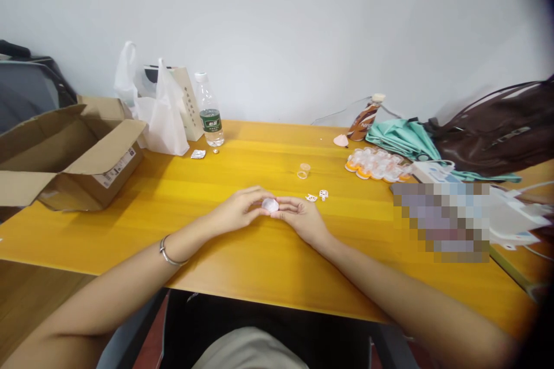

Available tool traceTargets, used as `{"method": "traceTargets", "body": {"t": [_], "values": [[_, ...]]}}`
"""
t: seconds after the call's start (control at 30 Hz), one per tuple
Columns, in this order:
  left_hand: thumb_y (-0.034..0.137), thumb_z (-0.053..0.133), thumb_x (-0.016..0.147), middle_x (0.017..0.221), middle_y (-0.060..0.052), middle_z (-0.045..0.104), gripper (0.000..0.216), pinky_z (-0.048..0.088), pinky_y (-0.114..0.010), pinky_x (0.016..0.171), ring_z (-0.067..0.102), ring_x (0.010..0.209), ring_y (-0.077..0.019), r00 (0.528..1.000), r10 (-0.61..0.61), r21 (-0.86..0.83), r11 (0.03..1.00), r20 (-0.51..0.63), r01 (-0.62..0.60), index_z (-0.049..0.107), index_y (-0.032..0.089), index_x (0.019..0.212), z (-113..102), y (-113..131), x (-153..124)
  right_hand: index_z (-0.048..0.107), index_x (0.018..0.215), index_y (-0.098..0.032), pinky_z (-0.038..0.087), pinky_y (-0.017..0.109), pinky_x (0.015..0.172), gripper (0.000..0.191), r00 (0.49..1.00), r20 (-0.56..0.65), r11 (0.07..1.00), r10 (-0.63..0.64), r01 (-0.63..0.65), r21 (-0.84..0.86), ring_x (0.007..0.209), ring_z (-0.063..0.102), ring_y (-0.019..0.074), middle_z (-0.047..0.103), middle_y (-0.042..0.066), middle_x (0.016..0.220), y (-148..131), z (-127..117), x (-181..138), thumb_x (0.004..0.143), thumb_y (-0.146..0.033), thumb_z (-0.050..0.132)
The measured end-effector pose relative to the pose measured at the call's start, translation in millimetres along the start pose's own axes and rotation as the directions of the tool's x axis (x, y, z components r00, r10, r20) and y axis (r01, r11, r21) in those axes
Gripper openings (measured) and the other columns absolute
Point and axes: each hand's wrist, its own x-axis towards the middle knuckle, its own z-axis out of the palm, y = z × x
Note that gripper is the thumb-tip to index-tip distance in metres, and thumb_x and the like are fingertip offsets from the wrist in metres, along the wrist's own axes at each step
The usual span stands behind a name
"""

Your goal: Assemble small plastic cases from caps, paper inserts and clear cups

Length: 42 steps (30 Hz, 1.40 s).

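Between the fingertips of both hands is a small whitish, roundish piece (270, 205), too small to name surely. My left hand (244, 207) pinches it from the left, and my right hand (300, 216) pinches it from the right. The fingers partly cover its edges. Both hands are just above or resting on the yellow wooden table (242, 265). Just beyond my right hand lie two small white flat cut-out parts, one tilted (311, 198) and one with holes (323, 195). A small clear plastic cup (304, 170) lies farther back.
An open cardboard box (86, 184) stands at the left, near a white plastic bag (162, 121) and a water bottle (211, 115). On the right are clear capsules with orange edges (376, 165), a brown drink bottle (363, 121), a green folded cloth (400, 138) and a dark bag (493, 132).
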Motion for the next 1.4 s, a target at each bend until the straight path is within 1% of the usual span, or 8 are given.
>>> {"method": "traceTargets", "body": {"t": [0.2, 0.43, 0.63, 0.87, 1.1, 1.2, 1.3, 1.4], "values": [[0.025, 0.05, 0.084, 0.102, -0.006, 0.058, 0.027, 0.043, -0.031, 0.083, 0.054, 0.092, -0.0167, 0.999, 0.018, -0.016, 1.0, 0.031, -0.017, 0.054, 0.02, 0.111, -0.4, -2.1, 0.0, 0.065, 0.083, -0.018, 0.049, 0.033, 0.083, 0.032, 1.0, 0.026, 1.0, 0.002, -0.003, 0.028, 0.071, 0.067, 0.0153, 0.071, -0.001, 0.074, 0.1, -1.4, 0.5, 0.053, -0.021, 0.075], [0.023, 0.048, 0.085, 0.104, -0.008, 0.056, 0.029, 0.042, -0.031, 0.087, 0.053, 0.097, -0.0169, 0.997, 0.073, -0.055, 0.996, 0.037, -0.071, 0.052, 0.019, 0.114, -4.7, 1.4, 0.4, 0.064, 0.085, -0.018, 0.047, 0.034, 0.084, 0.032, 0.998, 0.058, 0.999, 0.005, -0.008, 0.042, 0.074, 0.066, 0.0159, 0.071, 0.0, 0.076, -2.2, -2.2, 0.3, 0.055, -0.023, 0.074], [0.023, 0.05, 0.084, 0.106, -0.008, 0.054, 0.029, 0.04, -0.031, 0.089, 0.052, 0.099, -0.0174, 0.995, 0.086, -0.1, 0.992, 0.044, -0.081, 0.054, 0.019, 0.113, -7.6, 2.6, 1.0, 0.057, 0.089, -0.02, 0.046, 0.033, 0.084, 0.037, 0.996, 0.084, 0.998, 0.006, -0.011, 0.054, 0.072, 0.066, 0.0143, 0.069, -0.002, 0.073, -3.3, -3.3, -0.1, 0.056, -0.023, 0.073], [0.03, 0.056, 0.08, 0.1, -0.007, 0.056, 0.028, 0.042, -0.028, 0.081, 0.053, 0.093, -0.0167, 0.997, 0.038, -0.106, 0.994, 0.062, -0.031, 0.058, 0.019, 0.106, -9.3, 6.6, 0.4, 0.041, 0.095, -0.023, 0.047, 0.033, 0.077, 0.05, 0.983, 0.182, 0.997, 0.009, -0.023, 0.076, 0.068, 0.064, 0.013, 0.065, -0.006, 0.068, -5.0, -6.2, -0.1, 0.057, -0.024, 0.074], [0.031, 0.059, 0.077, 0.096, -0.007, 0.058, 0.027, 0.043, -0.027, 0.077, 0.054, 0.089, -0.016, 0.996, 0.011, -0.127, 0.992, 0.089, 0.0, 0.059, 0.017, 0.1, -7.8, 8.0, 0.8, 0.037, 0.087, -0.023, 0.047, 0.026, 0.064, 0.045, 0.97, 0.245, 0.998, 0.011, -0.026, 0.061, 0.059, 0.062, 0.0107, 0.063, -0.007, 0.06, -5.5, -4.5, -2.0, 0.06, -0.028, 0.073], [0.029, 0.059, 0.076, 0.093, -0.006, 0.058, 0.025, 0.043, -0.026, 0.074, 0.054, 0.086, -0.0157, 0.996, 0.005, -0.122, 0.993, 0.087, 0.005, 0.058, 0.017, 0.099, -5.2, 5.0, -0.2, 0.039, 0.088, -0.022, 0.045, 0.023, 0.053, 0.045, 0.962, 0.272, 1.0, 0.022, -0.016, -0.022, 0.052, 0.059, 0.0101, 0.063, -0.007, 0.058, -8.6, -6.2, -1.6, 0.06, -0.034, 0.072], [0.021, 0.058, 0.075, 0.091, -0.004, 0.056, 0.025, 0.043, -0.025, 0.072, 0.053, 0.081, -0.0146, 0.995, -0.011, -0.061, 0.998, 0.098, 0.017, 0.057, 0.018, 0.099, -4.6, 2.3, -1.4, 0.047, 0.086, -0.019, 0.04, 0.02, 0.044, 0.038, 0.975, 0.221, 0.984, 0.02, 0.02, -0.175, 0.043, 0.054, 0.0087, 0.061, -0.005, 0.053, -21.9, -18.5, 2.7, 0.064, -0.042, 0.068], [0.015, 0.057, 0.07, 0.09, -0.003, 0.055, 0.028, 0.043, -0.026, 0.072, 0.052, 0.078, -0.0142, 0.989, -0.022, -0.018, 1.0, 0.143, 0.025, 0.057, 0.02, 0.098, -5.4, 1.1, -2.6, 0.051, 0.078, -0.019, 0.033, 0.02, 0.038, 0.037, 0.994, 0.005, 0.956, -0.111, 0.108, -0.272, 0.036, 0.047, 0.008, 0.056, -0.005, 0.047, -40.8, -43.6, 11.4, 0.066, -0.052, 0.062]]}}
